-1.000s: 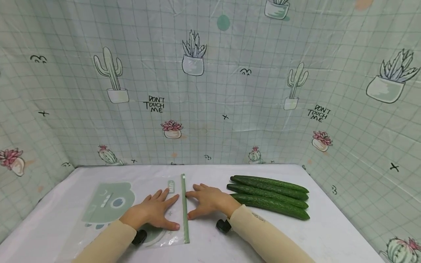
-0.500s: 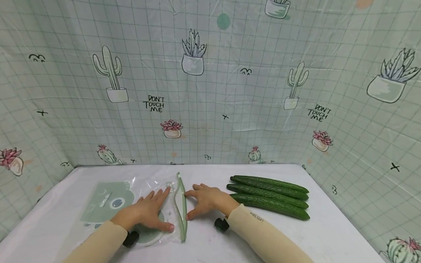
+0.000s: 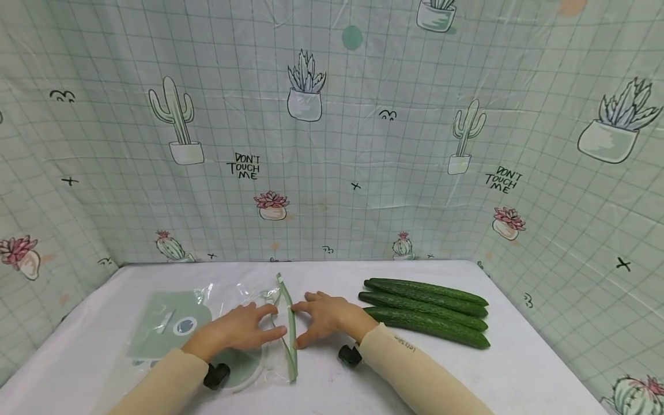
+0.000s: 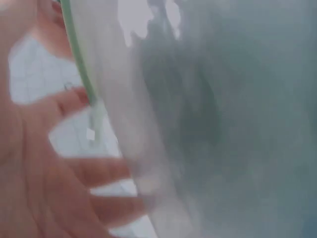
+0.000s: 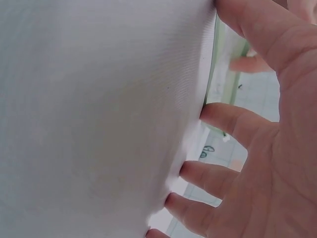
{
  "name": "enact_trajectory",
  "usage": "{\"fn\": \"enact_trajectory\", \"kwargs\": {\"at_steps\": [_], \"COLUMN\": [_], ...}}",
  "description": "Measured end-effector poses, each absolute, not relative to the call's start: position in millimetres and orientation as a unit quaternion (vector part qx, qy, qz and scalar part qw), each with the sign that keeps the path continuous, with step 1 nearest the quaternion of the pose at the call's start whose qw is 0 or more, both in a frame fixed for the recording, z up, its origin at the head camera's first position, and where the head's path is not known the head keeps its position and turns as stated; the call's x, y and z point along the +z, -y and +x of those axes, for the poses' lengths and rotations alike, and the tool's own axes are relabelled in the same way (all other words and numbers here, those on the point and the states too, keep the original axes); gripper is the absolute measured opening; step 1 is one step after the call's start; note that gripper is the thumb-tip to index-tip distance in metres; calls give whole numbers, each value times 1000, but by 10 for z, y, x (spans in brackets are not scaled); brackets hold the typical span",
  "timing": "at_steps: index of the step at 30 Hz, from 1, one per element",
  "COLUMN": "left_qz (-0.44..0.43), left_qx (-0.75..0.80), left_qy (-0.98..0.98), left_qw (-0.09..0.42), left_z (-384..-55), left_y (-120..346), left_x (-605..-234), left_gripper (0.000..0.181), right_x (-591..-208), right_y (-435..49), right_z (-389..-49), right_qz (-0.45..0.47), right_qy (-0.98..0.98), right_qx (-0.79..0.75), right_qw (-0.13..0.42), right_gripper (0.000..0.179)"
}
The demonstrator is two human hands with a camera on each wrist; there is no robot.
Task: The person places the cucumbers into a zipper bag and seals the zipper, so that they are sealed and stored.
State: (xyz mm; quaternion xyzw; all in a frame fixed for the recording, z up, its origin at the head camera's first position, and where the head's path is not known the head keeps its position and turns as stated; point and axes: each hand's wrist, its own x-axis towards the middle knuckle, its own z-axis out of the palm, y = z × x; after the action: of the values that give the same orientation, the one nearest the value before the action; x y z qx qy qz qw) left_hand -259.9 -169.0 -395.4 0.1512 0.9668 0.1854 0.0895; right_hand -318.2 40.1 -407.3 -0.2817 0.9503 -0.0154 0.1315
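Observation:
A clear zip bag [image 3: 168, 323] with a pale green cartoon print lies flat on the left half of the white table. Its green zip edge [image 3: 292, 340] faces right, and the two strips of the mouth gape apart in the middle. Over the bag, my left hand [image 3: 236, 327] has its thumb and forefinger stretched toward the gap, at the nearer strip; in the left wrist view its spread fingers [image 4: 99, 171] lie against the film. My right hand [image 3: 332, 318] rests on the table with fingers spread, thumb and forefinger tips touching the outer strip.
Several long green cucumbers [image 3: 427, 325] lie side by side at the right of the table [image 3: 394, 369], beyond my right forearm. A grid-patterned curtain [image 3: 332, 150] with cactus drawings surrounds the table at the back and sides.
The bag's mouth, flat and closed a second ago, now gapes. My left hand drew left, then moved back right toward the gap with its fingers drawn in. The right hand hardly moved.

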Motion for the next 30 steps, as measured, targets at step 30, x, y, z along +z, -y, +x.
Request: {"fn": "enact_trajectory", "kwargs": {"at_steps": [30], "left_qz": [159], "left_qx": [350], "left_qy": [-922], "left_qw": [38], "left_z": [-2707], "left_y": [1448], "left_x": [-4123], "left_gripper": [44], "right_x": [-4081], "right_y": [-437], "right_z": [-3163], "right_qz": [-291], "right_qy": [-948], "right_qx": [-28], "right_qw": [126], "right_gripper": [78]}}
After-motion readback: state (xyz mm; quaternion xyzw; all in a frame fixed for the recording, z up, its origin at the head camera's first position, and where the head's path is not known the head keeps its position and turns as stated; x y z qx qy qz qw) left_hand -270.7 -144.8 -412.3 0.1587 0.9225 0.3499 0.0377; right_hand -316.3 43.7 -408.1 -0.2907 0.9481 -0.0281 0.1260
